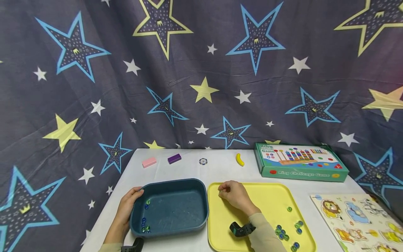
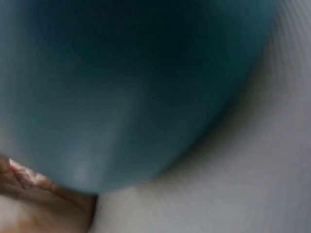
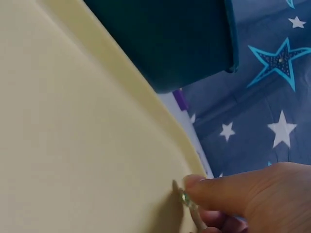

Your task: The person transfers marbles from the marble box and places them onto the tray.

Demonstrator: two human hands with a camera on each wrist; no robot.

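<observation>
My left hand grips the left rim of a dark teal basin, its fingers over the edge. Several blue and green glass marbles lie along the basin's left side. Over the far left corner of a yellow tray, my right hand pinches a greenish glass marble between thumb and fingers. More marbles are scattered at the tray's right side. In the left wrist view, the blurred basin wall covers most of the left hand.
Behind the basin lie a pink block, a purple block, a poker chip and a toy banana. A green ring game box stands back right, an animal puzzle board in front of it. A starry curtain hangs behind.
</observation>
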